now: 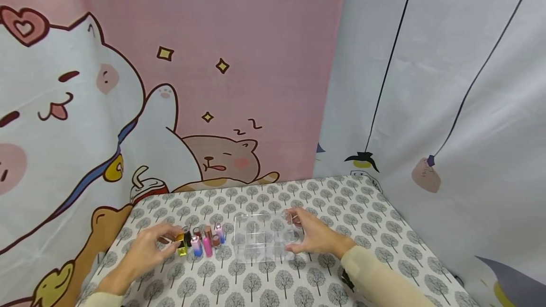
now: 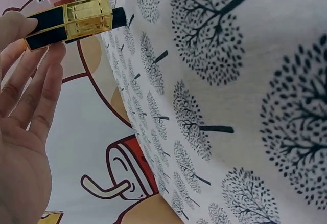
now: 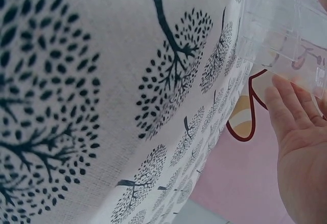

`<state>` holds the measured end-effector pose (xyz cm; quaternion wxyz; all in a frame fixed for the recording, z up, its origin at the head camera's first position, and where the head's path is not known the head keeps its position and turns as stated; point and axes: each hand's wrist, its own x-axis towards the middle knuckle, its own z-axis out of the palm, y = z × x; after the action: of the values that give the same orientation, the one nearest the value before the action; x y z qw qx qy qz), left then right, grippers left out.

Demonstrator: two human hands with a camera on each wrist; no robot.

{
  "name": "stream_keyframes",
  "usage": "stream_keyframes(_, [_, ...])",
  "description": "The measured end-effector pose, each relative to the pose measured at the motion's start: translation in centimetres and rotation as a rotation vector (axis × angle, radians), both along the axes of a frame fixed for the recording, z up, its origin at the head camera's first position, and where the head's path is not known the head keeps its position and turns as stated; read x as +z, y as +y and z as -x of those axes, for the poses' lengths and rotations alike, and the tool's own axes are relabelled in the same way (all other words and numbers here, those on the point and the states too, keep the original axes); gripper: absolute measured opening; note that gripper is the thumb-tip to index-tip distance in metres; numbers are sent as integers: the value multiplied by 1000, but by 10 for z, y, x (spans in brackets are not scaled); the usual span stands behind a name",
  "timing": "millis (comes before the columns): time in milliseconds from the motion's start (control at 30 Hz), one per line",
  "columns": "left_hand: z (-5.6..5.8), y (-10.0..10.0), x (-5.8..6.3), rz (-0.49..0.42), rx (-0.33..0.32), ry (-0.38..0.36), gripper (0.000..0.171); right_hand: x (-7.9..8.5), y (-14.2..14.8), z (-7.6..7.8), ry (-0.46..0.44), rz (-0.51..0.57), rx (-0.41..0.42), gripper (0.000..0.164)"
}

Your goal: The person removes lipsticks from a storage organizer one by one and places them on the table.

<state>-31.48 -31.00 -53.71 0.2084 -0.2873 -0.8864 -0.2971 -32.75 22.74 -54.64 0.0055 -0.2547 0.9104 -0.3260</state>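
Note:
My left hand (image 1: 149,249) pinches a black and gold lipstick tube (image 2: 71,20) between thumb and fingertips, at the left end of a small group of lipsticks. Beside it stand a pink and blue tube (image 1: 196,246), a bright pink tube (image 1: 207,246) and several brown or dark ones, among them a tall brown tube (image 1: 208,232). A clear plastic organizer (image 1: 249,253) with compartments sits to the right of the group. My right hand (image 1: 313,233) grips its right side, thumb at the near corner and fingers at the far one. In the right wrist view, the fingers touch the clear wall (image 3: 260,45).
A white cloth with grey trees covers the table (image 1: 251,288). Behind it hangs a pink and white cartoon curtain (image 1: 264,60), and another pale curtain (image 1: 469,108) borders the right side. A small dark object (image 1: 347,278) lies partly hidden by the right sleeve.

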Motion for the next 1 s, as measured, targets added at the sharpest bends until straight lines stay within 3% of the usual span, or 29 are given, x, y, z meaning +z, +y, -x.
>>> stream_keyframes(233, [3,-1,-7,4,-4,-42,39,-1,0,0,1,-3,0,114])
stream_keyframes(667, [5,0,-8,17,8,-85,41,-2,0,1,5,-10,-3,113])
stream_keyframes(1000, [4,2,-7,21,12,-63,41,-1,0,0,9,-5,0,113])
